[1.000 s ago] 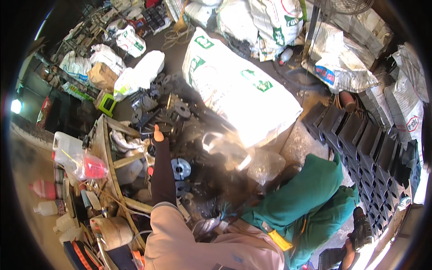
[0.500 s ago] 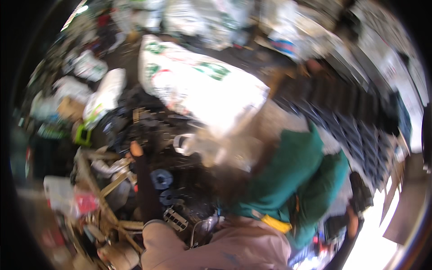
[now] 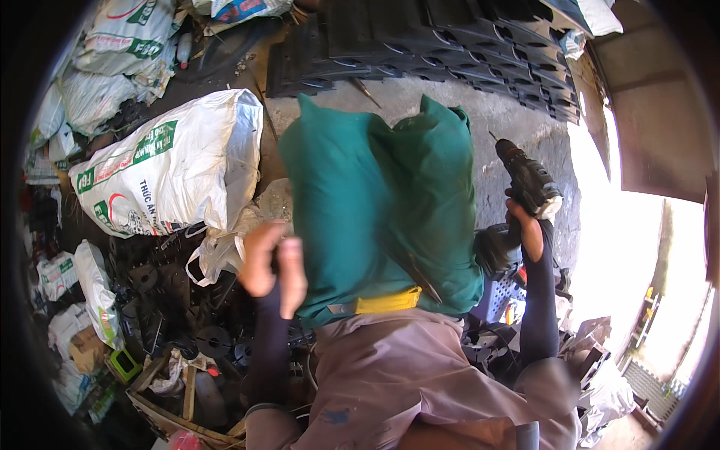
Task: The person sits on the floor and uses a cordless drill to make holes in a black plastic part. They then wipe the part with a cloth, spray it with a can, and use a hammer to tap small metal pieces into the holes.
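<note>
A black cordless drill (image 3: 531, 178) with a thin bit in its chuck is in my right hand (image 3: 528, 231), whose fingers are wrapped round the grip. The bit points up and away, over the concrete floor to the right of my knees. My left hand (image 3: 271, 264) hovers by my left thigh, blurred by motion, thumb and fingers apart, nothing visible in it. Green trousers (image 3: 337, 202) cover my bent legs. A yellow strip (image 3: 388, 301) lies at my waist. Near my left hand is the open mouth of a white printed sack (image 3: 180, 169).
Black moulded parts (image 3: 420, 45) are stacked beyond my knees, with a thin pointed tool (image 3: 366, 91) before them. Black pieces, including discs (image 3: 214, 341), litter the left floor beside a wooden crate (image 3: 187, 427). More sacks (image 3: 124, 37) stand far left. A blue-grey basket (image 3: 501, 296) sits by my right hip.
My view has swung right, so the white sack now appears further left. The drill has come into clear view in my right hand. My left hand has moved in beside my thigh.
</note>
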Demonstrator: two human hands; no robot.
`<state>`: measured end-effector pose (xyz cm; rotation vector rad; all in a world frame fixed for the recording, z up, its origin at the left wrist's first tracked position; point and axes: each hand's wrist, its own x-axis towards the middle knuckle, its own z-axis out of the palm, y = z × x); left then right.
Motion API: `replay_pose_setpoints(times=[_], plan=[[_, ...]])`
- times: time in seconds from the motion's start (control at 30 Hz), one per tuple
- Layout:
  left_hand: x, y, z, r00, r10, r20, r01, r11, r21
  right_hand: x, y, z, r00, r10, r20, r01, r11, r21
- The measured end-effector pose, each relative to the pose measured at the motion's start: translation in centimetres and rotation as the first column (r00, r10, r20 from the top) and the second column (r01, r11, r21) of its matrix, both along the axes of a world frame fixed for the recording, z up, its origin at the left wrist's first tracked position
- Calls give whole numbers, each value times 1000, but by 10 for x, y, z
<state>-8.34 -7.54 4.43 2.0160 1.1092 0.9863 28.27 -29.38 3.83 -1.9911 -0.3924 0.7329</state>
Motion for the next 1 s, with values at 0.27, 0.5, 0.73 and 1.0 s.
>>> replay_pose_setpoints(times=[0.27, 0.5, 0.73, 1.0], plan=[[105, -47, -31, 654, -636, -409, 630, 757, -170, 1, -20, -46, 990, -110, 89, 123, 979, -165], [93, -71, -43, 669, -576, -469, 626, 777, -61, -7, -10, -39, 980, -191, -63, 182, 976, -123], [98, -55, -44, 834, -435, -339, 461, 887, -3, 14, -25, -132, 973, -231, 1, 227, 959, -171], [109, -33, -41, 930, -227, -290, 257, 964, 67, 34, -31, -255, 962, -12, 274, 78, 969, -232]])
